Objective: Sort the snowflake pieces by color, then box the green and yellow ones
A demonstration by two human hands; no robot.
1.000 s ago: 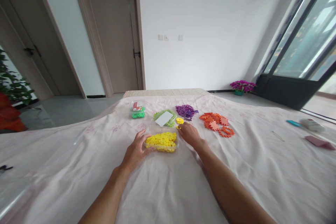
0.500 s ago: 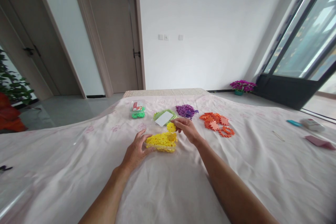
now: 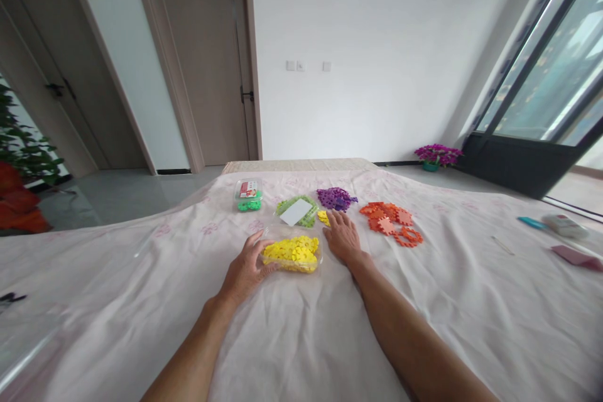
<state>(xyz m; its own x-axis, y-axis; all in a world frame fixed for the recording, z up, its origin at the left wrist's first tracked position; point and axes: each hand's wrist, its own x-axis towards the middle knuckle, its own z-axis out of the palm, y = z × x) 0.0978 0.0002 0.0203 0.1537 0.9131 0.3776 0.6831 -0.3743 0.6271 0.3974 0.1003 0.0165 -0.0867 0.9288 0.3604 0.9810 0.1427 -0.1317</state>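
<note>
A clear plastic box (image 3: 282, 266) full of yellow snowflake-shaped toy pieces (image 3: 293, 250) sits in front of me, its transparent lid folded back. My left hand (image 3: 245, 264) grips the box by its left side, thumb at the near wall and fingers on the far edge. To the right of the box, my right hand (image 3: 343, 237) lies palm down on the cloth with its fingers stretched forward. A yellow piece (image 3: 323, 217) lies at its fingertips, partly covered by them. What is under the palm is hidden.
A box of green pieces (image 3: 249, 204) stands back left. Behind the yellow box are light green pieces (image 3: 309, 218) under a white card (image 3: 296, 212). Purple pieces (image 3: 334, 198) and orange pieces (image 3: 385, 210) lie to the right. A patterned cloth (image 3: 424, 314) covers the surface.
My right hand has moved right and down from above the box onto the cloth. The yellow piece it pinched has left the box area, and its fingers have straightened. My left hand stays on the box.
</note>
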